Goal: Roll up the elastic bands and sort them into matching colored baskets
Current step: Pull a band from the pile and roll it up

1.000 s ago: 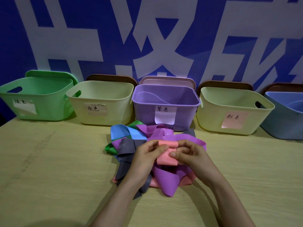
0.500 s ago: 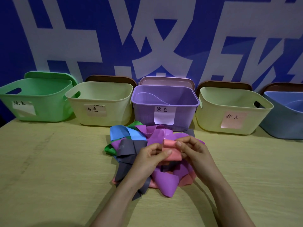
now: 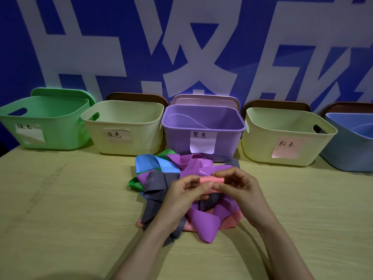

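Pink band [image 3: 211,180], head view: rolled into a small tube, pinched at its ends by left grip [image 3: 182,199] and right grip [image 3: 242,190] just above the loose pile [image 3: 203,221] on the surface [image 3: 60,199], probably so it can't spring open. Pink-labelled basket [image 3: 262,147] waits back right.

My feed looks dim, with soft shadow on the table [image 3: 60,199] just nearer than the left hand [image 3: 181,197], sharp focus around it, and the blue basket [image 3: 351,150] far right of it lens-bent.
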Demonstrator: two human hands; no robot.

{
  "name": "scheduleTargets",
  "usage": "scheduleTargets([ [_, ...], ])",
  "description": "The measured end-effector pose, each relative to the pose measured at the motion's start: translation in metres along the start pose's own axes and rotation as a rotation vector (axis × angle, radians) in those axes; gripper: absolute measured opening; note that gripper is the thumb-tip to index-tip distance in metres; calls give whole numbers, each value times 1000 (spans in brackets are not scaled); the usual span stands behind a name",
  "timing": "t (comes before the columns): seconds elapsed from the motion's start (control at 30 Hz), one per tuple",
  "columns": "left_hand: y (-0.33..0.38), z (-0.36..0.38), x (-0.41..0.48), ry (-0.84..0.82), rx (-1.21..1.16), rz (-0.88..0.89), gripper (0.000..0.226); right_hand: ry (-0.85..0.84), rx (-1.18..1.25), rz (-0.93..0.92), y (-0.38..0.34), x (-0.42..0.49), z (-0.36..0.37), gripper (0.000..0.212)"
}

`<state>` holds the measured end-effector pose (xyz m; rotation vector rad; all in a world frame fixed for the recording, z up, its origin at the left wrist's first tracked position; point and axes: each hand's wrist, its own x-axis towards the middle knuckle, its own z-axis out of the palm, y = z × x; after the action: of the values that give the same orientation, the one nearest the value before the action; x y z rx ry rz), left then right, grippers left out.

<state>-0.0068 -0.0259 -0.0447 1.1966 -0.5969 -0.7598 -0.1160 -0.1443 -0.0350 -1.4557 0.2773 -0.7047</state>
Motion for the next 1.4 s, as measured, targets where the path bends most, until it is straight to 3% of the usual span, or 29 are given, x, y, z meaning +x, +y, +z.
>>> scheduleTargets([
  [0.23, 1, 1, 1, 48, -50, -3, 27, -44, -17, 16, 3, 1, 0, 26],
  [0.33, 1, 0, 1, 41, -86, 4, 22, -54, -23, 44, 4, 1, 0, 44],
  [0.57, 3, -3, 1, 26, -131, 22, 28, 5, 42, 34, 4, 2, 5, 24],
  [0.9, 7, 3, -6, 41, 32, 204, 15, 73, 124, -45, -2, 3, 4, 29],
  [1.07, 13, 18, 3, 2, 193, 211, 23, 146, 185, -27, 0, 3, -5, 29],
  [1.2, 27, 30, 22, -25, 411, 197, 27, 217, 310, 45, 0, 9, -14, 46],
  [1.3, 48, 40, 36, -8, 557, 190, 24, 264, 269, 70, -22, 22, -19, 24],
  [1.4, 81, 60, 53, 16, 548, 142, 18, 291, 220, 84, -62, 46, -26, 24],
])
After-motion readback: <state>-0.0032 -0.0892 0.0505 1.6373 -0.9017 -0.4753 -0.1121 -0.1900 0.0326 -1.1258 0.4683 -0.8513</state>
